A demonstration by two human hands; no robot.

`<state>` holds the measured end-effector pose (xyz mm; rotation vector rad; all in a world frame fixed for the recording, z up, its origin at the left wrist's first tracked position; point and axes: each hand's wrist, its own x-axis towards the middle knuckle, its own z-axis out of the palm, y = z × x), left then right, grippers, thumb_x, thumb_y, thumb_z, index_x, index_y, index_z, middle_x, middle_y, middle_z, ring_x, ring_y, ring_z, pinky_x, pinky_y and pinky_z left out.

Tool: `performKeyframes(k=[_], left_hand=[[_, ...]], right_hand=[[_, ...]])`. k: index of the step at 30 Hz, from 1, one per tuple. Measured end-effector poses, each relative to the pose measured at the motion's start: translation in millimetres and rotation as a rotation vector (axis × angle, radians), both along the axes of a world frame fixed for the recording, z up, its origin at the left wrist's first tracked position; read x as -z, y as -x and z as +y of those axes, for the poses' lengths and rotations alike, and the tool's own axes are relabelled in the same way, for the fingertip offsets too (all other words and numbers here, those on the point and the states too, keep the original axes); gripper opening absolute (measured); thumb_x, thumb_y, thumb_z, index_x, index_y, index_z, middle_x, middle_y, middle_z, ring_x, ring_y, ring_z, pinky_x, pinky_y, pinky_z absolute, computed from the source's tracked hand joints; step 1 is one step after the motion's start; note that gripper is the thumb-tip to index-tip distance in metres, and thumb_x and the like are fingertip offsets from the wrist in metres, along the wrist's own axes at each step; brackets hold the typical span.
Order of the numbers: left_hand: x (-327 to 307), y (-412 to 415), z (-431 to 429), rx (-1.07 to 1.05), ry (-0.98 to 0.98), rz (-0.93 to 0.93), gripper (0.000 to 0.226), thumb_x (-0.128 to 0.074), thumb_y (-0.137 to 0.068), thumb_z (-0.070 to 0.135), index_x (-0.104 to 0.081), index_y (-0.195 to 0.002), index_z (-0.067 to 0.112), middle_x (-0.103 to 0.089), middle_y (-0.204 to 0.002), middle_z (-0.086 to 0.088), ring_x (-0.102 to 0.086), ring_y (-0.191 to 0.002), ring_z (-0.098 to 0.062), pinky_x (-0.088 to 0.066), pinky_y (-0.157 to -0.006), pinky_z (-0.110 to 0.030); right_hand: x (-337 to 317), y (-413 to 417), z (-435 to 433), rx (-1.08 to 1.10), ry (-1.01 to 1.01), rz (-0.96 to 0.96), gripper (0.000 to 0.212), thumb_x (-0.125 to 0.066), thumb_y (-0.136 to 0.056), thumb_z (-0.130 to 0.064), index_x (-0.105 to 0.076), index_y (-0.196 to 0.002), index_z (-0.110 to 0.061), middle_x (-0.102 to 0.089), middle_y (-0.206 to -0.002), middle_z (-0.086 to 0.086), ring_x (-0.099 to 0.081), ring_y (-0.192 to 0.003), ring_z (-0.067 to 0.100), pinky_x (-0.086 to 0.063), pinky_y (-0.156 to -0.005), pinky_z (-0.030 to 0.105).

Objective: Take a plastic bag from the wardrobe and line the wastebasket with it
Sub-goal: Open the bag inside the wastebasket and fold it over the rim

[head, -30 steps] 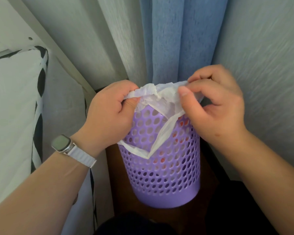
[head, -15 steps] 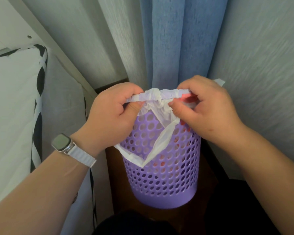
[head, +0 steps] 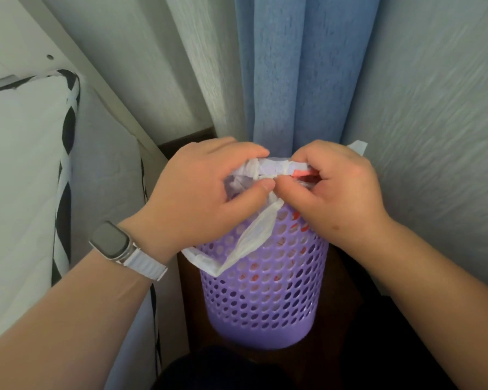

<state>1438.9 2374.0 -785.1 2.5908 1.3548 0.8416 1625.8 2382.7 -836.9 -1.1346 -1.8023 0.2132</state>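
Wearing a grey watch (head: 112, 239) on a white strap at the left wrist, nearest the camera, beside a white pillow (head: 17, 178) with black-patterned edging. Reaching over a purple wastebasket (head: 265, 302), perforated with round holes above a solid base band and standing upright on a dark brown floor (head: 340, 280).

Working a thin, crinkled white plastic bag (head: 254, 237) at the wastebasket's mouth, partly inside, with one pointed flap hanging outside down the near left wall and red patches showing through the holes. Pinching the bunched bag rim with the left hand (head: 197, 192), grip clamped on it between thumb and curled fingers. Pinching the same rim just beside it with the right hand (head: 338, 198), grip likewise clamped on the bag, with a red strip peeking out by the fingers. Backing onto a blue curtain (head: 293, 80) behind.

Against a second ago: bringing both hands closer together, with thumbs nearly touching rather than well apart, and gathering the rim into a narrower band. Leaving the flap and wastebasket in place.
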Motion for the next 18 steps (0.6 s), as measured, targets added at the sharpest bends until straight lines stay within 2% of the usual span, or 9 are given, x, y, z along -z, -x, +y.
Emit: performKeyframes(k=[4,6,8,12,18], left_hand=[[3.5,4.5,1.2,-0.005,0.039,-0.04,0.011,-0.062,-0.089,0.023,-0.068,-0.091,0.013,-0.059,-0.076,0.007,-0.054,-0.068,-0.012,-0.046,-0.062,-0.035],[5.5,6.3,1.2,-0.032,0.025,-0.021,0.01,-0.059,-0.088,0.02,-0.067,-0.087,0.013,-0.059,-0.073,0.006,-0.052,-0.065,-0.012,-0.045,-0.06,-0.034],[5.7,9.1,2.1,-0.071,0.009,-0.023,0.016,-0.055,-0.088,0.024,-0.066,-0.086,0.013,-0.06,-0.071,0.003,-0.052,-0.065,-0.012,-0.043,-0.059,-0.033],[4.5,10.4,2.3,-0.121,-0.002,-0.079,0.026,-0.05,-0.09,0.031,-0.065,-0.083,0.011,-0.054,-0.068,0.006,-0.047,-0.064,-0.011,-0.038,-0.058,-0.029],[6.9,9.9,3.0,-0.125,-0.006,-0.103,0.024,-0.052,-0.093,0.029,-0.064,-0.082,0.011,-0.048,-0.066,0.012,-0.043,-0.061,-0.007,-0.037,-0.058,-0.027]], right_hand=[[-5.0,-3.1,1.9,-0.08,0.131,0.021,0.018,-0.064,-0.079,-0.036,-0.061,-0.073,-0.02,-0.053,-0.066,-0.012,-0.048,-0.063,0.008,-0.044,-0.057,0.035],[-9.8,-9.6,4.9,-0.188,0.197,0.024,0.015,-0.066,-0.081,-0.035,-0.063,-0.076,-0.021,-0.057,-0.068,-0.009,-0.053,-0.065,0.009,-0.046,-0.06,0.036],[-13.8,-15.7,7.5,-0.244,0.174,-0.004,0.018,-0.065,-0.083,-0.037,-0.065,-0.082,-0.019,-0.058,-0.072,-0.007,-0.054,-0.069,0.01,-0.046,-0.063,0.033],[-14.1,-19.7,12.6,-0.175,0.111,-0.014,0.029,-0.064,-0.085,-0.045,-0.064,-0.084,-0.017,-0.059,-0.075,-0.005,-0.054,-0.07,0.01,-0.046,-0.066,0.036],[-8.2,-16.0,12.0,-0.07,0.12,0.057,0.042,-0.061,-0.082,-0.057,-0.058,-0.076,-0.015,-0.054,-0.067,-0.003,-0.047,-0.065,0.012,-0.04,-0.06,0.035]])
